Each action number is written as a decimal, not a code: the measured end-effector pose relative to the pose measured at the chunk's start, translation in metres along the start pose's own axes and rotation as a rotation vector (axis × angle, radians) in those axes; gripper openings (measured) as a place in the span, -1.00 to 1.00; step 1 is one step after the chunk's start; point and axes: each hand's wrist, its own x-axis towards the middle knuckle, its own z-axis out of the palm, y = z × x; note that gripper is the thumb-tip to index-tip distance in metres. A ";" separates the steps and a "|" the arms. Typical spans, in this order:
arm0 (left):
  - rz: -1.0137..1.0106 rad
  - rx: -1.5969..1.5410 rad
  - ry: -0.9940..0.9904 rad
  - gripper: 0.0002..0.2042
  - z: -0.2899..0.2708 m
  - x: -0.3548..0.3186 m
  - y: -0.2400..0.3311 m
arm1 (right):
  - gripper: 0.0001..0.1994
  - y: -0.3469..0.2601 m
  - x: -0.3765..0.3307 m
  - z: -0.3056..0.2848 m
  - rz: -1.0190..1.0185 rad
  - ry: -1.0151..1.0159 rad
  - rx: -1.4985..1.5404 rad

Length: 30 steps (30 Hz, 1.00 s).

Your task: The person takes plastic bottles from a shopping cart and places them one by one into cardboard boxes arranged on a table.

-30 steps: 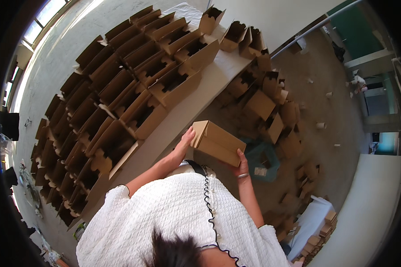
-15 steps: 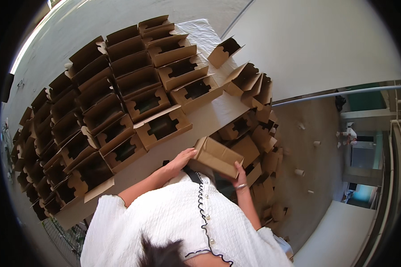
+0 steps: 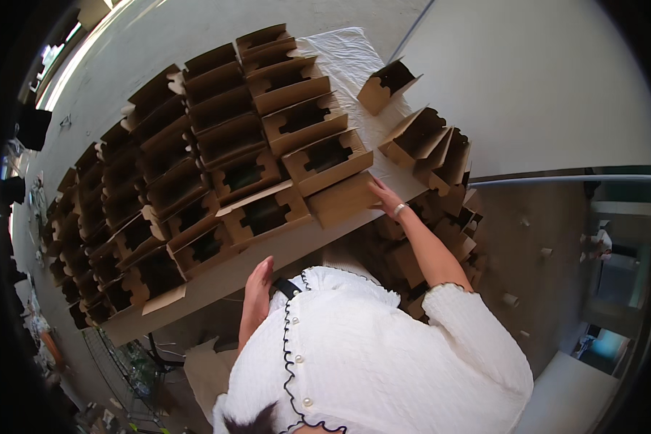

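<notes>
A brown cardboard box (image 3: 347, 201) sits at the near right end of the rows on the table, its plain side up. My right hand (image 3: 387, 198) grips its right end, fingers at the far edge and thumb at the near side. Alongside it stand several open cardboard boxes (image 3: 264, 218) with notched flaps, packed in slanting rows; dark insides show in them. My left hand (image 3: 257, 283) is off the table's near edge, in front of my body, fingers stretched and holding nothing.
A white cloth (image 3: 351, 50) covers part of the table (image 3: 296, 242). Several more open boxes (image 3: 419, 137) stand to the right, with a loose pile (image 3: 405, 264) below them. A wire basket (image 3: 126, 376) is at the lower left. A large white panel (image 3: 535, 87) rises at the upper right.
The box has gone from both hands before my body onto the table beside the rows. My left hand has let go and moved back; my right arm has reached forward.
</notes>
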 end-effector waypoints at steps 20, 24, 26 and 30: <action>-0.015 -0.088 -0.013 -0.55 0.114 0.030 -0.046 | -0.68 -0.047 -0.045 -0.119 -0.607 1.115 -0.281; -0.010 -0.123 0.008 -0.56 0.124 0.023 -0.059 | -0.39 -0.079 -0.010 -0.157 -0.395 1.122 -0.547; -0.003 -0.159 0.037 -0.57 0.125 0.017 -0.070 | -0.17 -0.089 0.003 -0.167 -0.170 0.972 -0.735; 0.021 -0.262 0.120 -0.60 0.119 -0.003 -0.102 | -0.10 -0.116 0.010 -0.151 -0.094 0.811 -0.558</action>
